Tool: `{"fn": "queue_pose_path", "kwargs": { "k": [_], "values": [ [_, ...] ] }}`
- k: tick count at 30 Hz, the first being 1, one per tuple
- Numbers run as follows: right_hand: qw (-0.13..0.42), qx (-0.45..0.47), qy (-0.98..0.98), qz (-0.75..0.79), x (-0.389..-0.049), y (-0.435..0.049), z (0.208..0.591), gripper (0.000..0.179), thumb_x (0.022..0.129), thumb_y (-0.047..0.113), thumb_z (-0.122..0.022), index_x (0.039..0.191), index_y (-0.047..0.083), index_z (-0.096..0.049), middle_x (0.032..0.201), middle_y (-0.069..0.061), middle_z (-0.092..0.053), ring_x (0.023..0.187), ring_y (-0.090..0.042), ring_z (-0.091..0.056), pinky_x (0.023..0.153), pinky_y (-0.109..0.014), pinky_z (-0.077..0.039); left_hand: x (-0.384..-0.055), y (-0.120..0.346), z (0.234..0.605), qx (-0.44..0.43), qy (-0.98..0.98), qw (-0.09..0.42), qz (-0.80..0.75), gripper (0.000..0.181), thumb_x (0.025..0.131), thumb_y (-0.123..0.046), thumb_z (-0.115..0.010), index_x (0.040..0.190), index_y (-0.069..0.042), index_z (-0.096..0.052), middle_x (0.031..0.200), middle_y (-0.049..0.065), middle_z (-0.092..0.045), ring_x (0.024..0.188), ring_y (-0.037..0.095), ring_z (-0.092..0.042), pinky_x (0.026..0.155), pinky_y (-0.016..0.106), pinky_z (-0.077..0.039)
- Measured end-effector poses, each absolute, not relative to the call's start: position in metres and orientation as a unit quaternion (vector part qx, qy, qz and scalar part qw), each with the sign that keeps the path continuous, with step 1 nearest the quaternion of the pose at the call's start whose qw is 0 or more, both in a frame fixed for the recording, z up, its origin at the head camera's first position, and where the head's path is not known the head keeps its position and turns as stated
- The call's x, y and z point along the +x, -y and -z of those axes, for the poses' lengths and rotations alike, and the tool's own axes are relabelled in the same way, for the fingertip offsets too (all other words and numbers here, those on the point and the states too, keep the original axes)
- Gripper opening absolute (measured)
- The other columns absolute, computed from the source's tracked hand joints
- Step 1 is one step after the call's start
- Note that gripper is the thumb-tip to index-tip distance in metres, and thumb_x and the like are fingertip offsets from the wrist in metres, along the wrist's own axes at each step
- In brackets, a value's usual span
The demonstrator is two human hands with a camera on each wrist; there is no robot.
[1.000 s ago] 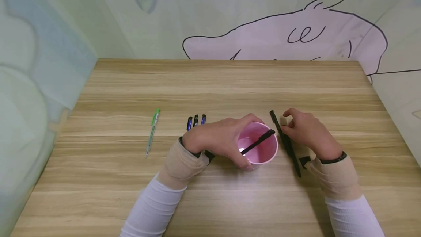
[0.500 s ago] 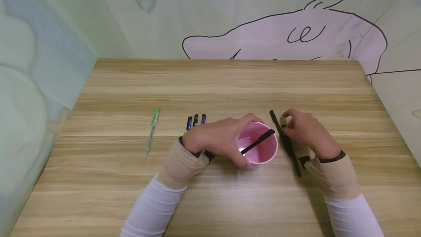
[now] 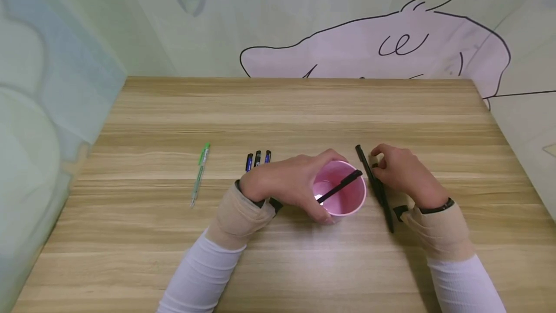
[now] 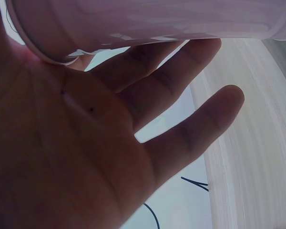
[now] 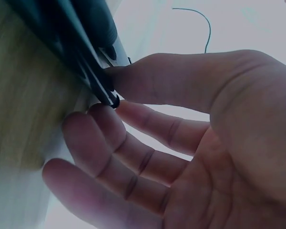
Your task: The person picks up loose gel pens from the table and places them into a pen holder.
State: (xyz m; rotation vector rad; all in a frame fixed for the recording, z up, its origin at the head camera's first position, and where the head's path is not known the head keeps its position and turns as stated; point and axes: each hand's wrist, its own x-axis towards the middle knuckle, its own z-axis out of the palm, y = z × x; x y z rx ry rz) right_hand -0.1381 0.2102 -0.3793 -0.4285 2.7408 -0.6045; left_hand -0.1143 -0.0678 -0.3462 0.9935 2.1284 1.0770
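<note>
My left hand [image 3: 288,180] grips a pink cup [image 3: 351,202], thumb and fingers spread around its side near the rim. The cup leans toward me, and a black pen [image 3: 340,186] slants inside it, its lower end partly hidden by the thumb. Right of the cup lie two black pens side by side: one [image 3: 362,157] reaches farther back, the other [image 3: 388,214] reaches nearer to me. My right hand [image 3: 401,173] pinches the far end of the nearer pen. In the right wrist view, thumb and index finger meet at the tip of that dark pen [image 5: 66,52].
Behind my left hand show the tops of several capped pens: a blue one [image 3: 249,162], a black one [image 3: 258,157] and another blue one [image 3: 268,156]. A green clear-barrelled pen [image 3: 200,175] lies farther left. The wooden table [image 3: 278,110] ends at a wall with a cartoon drawing.
The near end of the pinched black pen has swung slightly left, and my right hand has shifted a little left. My left hand and the cup stay in place.
</note>
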Motion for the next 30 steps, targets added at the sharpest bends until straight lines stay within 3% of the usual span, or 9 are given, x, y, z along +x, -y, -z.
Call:
{"fn": "queue_pose_path", "kwargs": {
  "k": [7,17,30],
  "values": [
    [0.148,-0.150,-0.953,0.219,-0.1391,-0.2083,0.3806,0.032,0.085,0.005,-0.067,0.113,-0.007,-0.061,0.077,-0.009,-0.064,0.064,-0.020,-0.057,0.060,-0.035,-0.047,-0.1145,0.0682,0.3458,0.368,-0.796,0.272,-0.396,0.088,0.066,-0.037,-0.092,0.139,-0.024,-0.044,0.118,-0.008,-0.061,0.108,0.018,-0.061,0.088,0.029,-0.050],
    [0.114,-0.168,-0.959,0.198,-0.1396,-0.2104,0.3815,0.021,0.080,0.007,-0.068,0.098,-0.004,-0.071,0.079,-0.010,-0.065,0.072,-0.025,-0.060,0.067,-0.043,-0.051,-0.1139,0.0679,0.3464,0.366,-0.789,0.280,-0.406,0.088,0.067,-0.036,-0.092,0.139,-0.024,-0.042,0.119,-0.008,-0.060,0.110,0.018,-0.060,0.090,0.034,-0.052],
    [0.092,-0.164,-0.958,0.215,-0.1420,-0.2141,0.3753,0.021,0.084,0.003,-0.065,0.102,-0.008,-0.069,0.082,-0.013,-0.067,0.072,-0.025,-0.061,0.062,-0.039,-0.050,-0.1134,0.0675,0.3465,0.364,-0.797,0.273,-0.397,0.088,0.067,-0.036,-0.092,0.139,-0.024,-0.043,0.117,-0.008,-0.061,0.109,0.018,-0.061,0.088,0.029,-0.051]
  ]
}}
